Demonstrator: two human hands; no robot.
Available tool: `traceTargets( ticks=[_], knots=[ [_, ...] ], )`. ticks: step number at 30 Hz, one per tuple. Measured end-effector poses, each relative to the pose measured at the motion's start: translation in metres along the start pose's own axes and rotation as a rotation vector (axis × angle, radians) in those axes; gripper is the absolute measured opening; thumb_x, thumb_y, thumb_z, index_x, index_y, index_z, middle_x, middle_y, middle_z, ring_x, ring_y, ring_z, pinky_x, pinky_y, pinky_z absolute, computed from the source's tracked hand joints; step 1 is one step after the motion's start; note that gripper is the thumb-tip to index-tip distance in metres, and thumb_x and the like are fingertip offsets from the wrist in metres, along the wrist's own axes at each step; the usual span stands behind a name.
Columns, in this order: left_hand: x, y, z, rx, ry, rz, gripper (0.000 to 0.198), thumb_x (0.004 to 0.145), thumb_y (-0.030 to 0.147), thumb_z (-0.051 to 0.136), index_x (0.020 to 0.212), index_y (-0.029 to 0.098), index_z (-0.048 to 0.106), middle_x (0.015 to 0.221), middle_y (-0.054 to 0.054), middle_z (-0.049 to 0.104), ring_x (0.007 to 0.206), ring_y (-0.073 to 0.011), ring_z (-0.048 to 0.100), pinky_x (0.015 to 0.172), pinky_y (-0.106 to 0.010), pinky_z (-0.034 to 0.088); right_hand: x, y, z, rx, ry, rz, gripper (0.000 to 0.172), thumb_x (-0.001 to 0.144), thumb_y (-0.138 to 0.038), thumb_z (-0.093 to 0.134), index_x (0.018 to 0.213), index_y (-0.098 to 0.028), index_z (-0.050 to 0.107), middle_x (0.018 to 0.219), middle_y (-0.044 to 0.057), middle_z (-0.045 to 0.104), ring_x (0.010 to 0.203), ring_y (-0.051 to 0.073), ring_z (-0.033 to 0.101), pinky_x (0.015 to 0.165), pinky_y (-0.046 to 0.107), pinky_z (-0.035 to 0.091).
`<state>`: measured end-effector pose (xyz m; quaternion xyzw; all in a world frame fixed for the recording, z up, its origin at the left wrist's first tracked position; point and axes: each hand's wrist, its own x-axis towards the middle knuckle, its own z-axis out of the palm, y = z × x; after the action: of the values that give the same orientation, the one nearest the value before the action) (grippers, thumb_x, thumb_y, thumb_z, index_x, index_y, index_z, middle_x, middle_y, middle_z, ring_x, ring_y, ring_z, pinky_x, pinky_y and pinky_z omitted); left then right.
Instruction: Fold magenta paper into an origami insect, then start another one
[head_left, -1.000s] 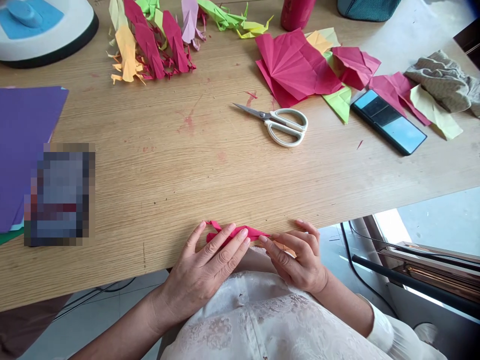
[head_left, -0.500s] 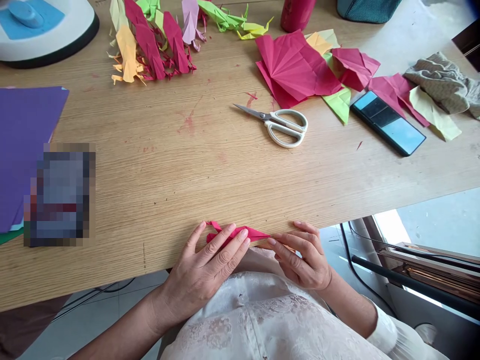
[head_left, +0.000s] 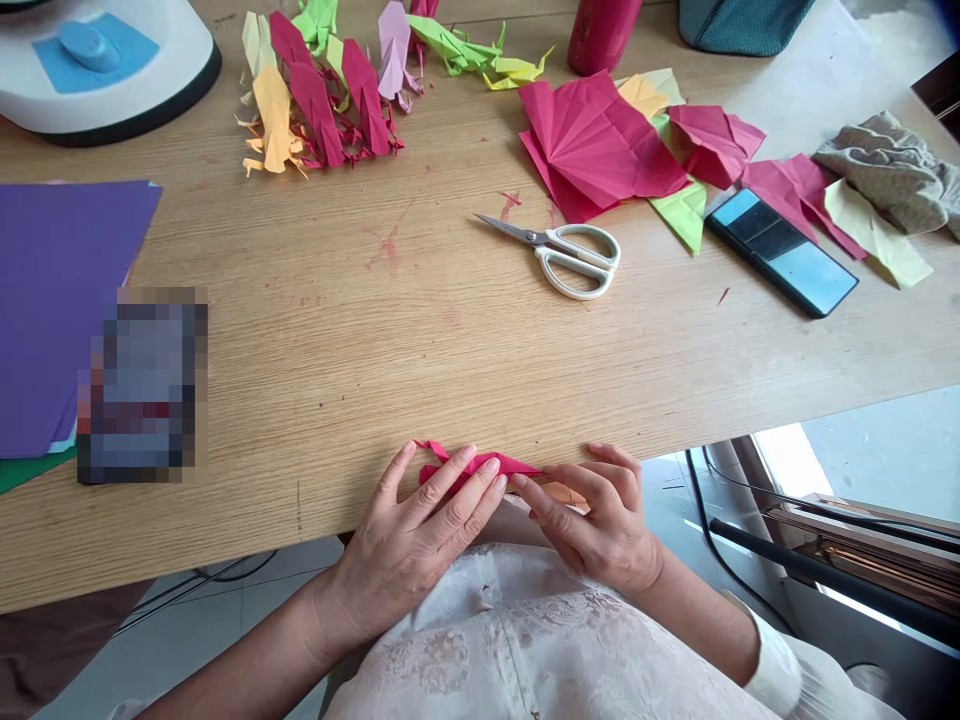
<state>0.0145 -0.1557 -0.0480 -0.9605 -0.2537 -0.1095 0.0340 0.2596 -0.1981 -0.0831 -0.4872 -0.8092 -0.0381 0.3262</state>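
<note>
Pinkish-red folded paper (head_left: 521,466) lies at the near edge of the worktop (head_left: 375,350), beneath your left hand (head_left: 424,530).
Your left grip is unclenched, fingers stretched and spread over the paper; at its slender point your right hand (head_left: 607,515) has curled fingers, but you cannot tell from here whether that grip pinches or merely touches. A sideways drag there could tear or skew the thin tip, and weak pressure so near the edge might let the piece slip. It looks crisp, matte and narrow, like the spindly-legged paper figures (head_left: 319,115); the creased sheet (head_left: 600,140) beyond the smooth-handled scissors (head_left: 534,238) shows fanned ridges.
</note>
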Motion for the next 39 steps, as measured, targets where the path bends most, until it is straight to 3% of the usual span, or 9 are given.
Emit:
traceTargets(
  ticks=[9,15,20,24,32,39],
  knots=[
    [0.000,-0.001,-0.002,-0.059,-0.006,-0.010,0.042,0.100,0.014,0.036,0.137,0.017,0.055,0.152,-0.006,0.046,0.143,-0.0262,0.037,0.121,-0.057,0.015,-0.002,0.002,0.006,-0.001,0.023,-0.022,0.042,0.086,-0.017,0.067,0.125,-0.032,0.066,0.099,0.003,0.063,0.091,0.018,0.052,0.100,0.043,0.044],
    [0.004,0.000,-0.007,-0.083,-0.027,-0.048,0.042,0.102,0.017,0.035,0.140,0.015,0.052,0.152,-0.006,0.045,0.140,-0.0263,0.040,0.122,-0.057,0.012,0.000,0.006,0.004,0.012,0.067,-0.068,0.036,0.088,-0.018,0.066,0.123,-0.028,0.066,0.096,0.003,0.065,0.088,0.017,0.054,0.096,0.041,0.047],
    [0.006,0.002,-0.011,-0.097,-0.042,-0.084,0.042,0.102,0.018,0.037,0.140,0.019,0.053,0.153,-0.005,0.044,0.142,-0.0279,0.038,0.121,-0.057,0.011,0.002,0.002,0.000,0.023,0.029,-0.062,0.027,0.092,-0.023,0.061,0.118,-0.022,0.067,0.102,0.006,0.066,0.092,0.019,0.057,0.096,0.044,0.046],
    [0.006,0.001,-0.010,-0.124,-0.055,-0.086,0.042,0.100,0.019,0.043,0.141,0.018,0.050,0.151,-0.007,0.047,0.144,-0.0274,0.036,0.121,-0.058,0.011,0.008,-0.002,0.000,0.018,-0.014,-0.108,0.030,0.092,-0.024,0.062,0.121,-0.019,0.067,0.103,0.006,0.068,0.094,0.019,0.058,0.099,0.043,0.042],
    [-0.001,-0.008,-0.012,-0.165,-0.093,-0.028,0.048,0.098,0.017,0.049,0.144,0.010,0.043,0.152,-0.012,0.044,0.146,-0.0274,0.032,0.121,-0.059,0.016,0.010,0.001,0.004,0.038,-0.044,-0.083,0.041,0.091,-0.022,0.064,0.131,-0.025,0.061,0.105,0.002,0.073,0.096,0.018,0.059,0.101,0.040,0.041],
    [-0.005,-0.019,-0.018,-0.045,-0.071,0.089,0.041,0.099,0.012,0.039,0.139,0.013,0.052,0.152,-0.012,0.045,0.142,-0.0268,0.040,0.120,-0.063,0.013,0.008,-0.001,0.004,0.038,-0.042,-0.077,0.047,0.087,-0.020,0.070,0.133,-0.019,0.060,0.104,0.004,0.072,0.097,0.018,0.059,0.105,0.042,0.039]
  ],
)
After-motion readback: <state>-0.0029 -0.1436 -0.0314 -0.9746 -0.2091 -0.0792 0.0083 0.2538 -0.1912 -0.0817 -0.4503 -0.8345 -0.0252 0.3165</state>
